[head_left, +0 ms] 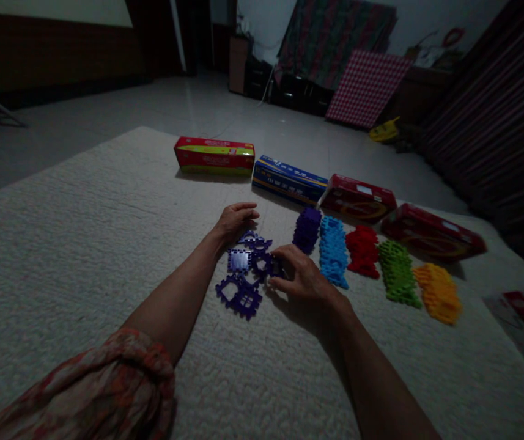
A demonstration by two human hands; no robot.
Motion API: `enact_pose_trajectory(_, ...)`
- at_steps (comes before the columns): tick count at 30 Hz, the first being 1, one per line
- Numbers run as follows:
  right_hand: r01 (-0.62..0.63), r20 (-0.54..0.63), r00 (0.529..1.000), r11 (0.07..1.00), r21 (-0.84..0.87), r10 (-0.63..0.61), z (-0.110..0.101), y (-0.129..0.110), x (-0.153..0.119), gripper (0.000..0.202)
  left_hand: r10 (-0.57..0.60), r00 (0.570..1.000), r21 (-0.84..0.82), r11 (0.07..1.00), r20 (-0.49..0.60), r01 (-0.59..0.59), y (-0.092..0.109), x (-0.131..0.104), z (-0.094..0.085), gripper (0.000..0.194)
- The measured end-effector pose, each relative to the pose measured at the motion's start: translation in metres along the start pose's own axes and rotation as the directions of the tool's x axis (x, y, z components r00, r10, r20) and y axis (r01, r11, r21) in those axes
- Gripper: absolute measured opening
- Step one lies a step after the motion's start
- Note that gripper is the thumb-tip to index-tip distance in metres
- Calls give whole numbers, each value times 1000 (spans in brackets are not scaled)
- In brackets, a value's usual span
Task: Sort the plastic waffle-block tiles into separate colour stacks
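Several flat purple interlocking building pieces (239, 261) with notched edges lie loosely together on the quilted mat (119, 244). Some have cut-out shapes, and one (247, 299) has a window-like grid. My left hand (238, 220) rests at the far side of this group, fingers stretched out and slightly curved, nothing seen in them. On the group's right side is my right hand (302, 275), thumb and fingers apart around the edge of a dark purple piece (262, 264). Whether it presses on that piece is hard to make out in the dim light.
Right of my hands stand piles of pieces: purple (307, 229), blue (334, 250), red (363, 250), green (398, 272) and yellow (439, 292). Behind them is a row of boxes, red-and-green (216, 156), blue (289, 180) and dark red (357, 198). Tiled floor lies beyond.
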State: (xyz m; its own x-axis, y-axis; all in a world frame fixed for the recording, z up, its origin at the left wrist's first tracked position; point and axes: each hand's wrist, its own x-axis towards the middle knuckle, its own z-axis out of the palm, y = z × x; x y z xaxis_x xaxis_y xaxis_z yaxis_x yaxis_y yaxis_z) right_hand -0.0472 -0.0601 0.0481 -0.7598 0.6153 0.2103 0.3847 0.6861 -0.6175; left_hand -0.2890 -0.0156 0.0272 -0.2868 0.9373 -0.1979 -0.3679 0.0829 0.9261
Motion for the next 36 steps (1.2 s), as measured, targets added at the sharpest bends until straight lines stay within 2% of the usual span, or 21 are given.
enact_pose_trajectory(5,-75,-46,996,996,-54,72,-8,4,1,24,-5,1000,0,1000,-5,5,0,0,0,32)
enact_pose_trajectory(12,-262,-73,965,944,-199,253,-12,3,0,32,-12,1000,24,1000,-9,12,0,-1,1,30)
enact_pose_trajectory(15,-291,-65,957,927,-236,284,-9,2,-3,37,-10,1000,36,999,-12,11,0,-1,1,31)
enact_pose_trajectory(17,-313,-108,949,919,-241,295,-7,2,-3,38,-7,1000,40,999,-2,7,-1,0,0,33)
enact_pose_trajectory(21,-328,-198,939,907,-264,281,-3,-2,-4,31,2,1000,30,1000,16,-2,-2,1,-2,38)
enact_pose_trajectory(25,-338,-123,941,893,-298,316,-2,-7,-2,20,15,1000,13,1000,23,-15,0,-2,-2,39)
enact_pose_trajectory(28,-301,-119,953,898,-322,277,1,-8,1,19,16,1000,17,1000,21,-16,1,-3,-2,40)
enact_pose_trajectory(32,-260,-218,956,908,-328,195,0,0,4,20,21,1000,27,999,23,-21,-1,-2,-3,43)
enact_pose_trajectory(36,-262,-355,925,901,-347,133,-6,12,5,19,21,1000,36,999,13,-22,-2,-1,-4,42)
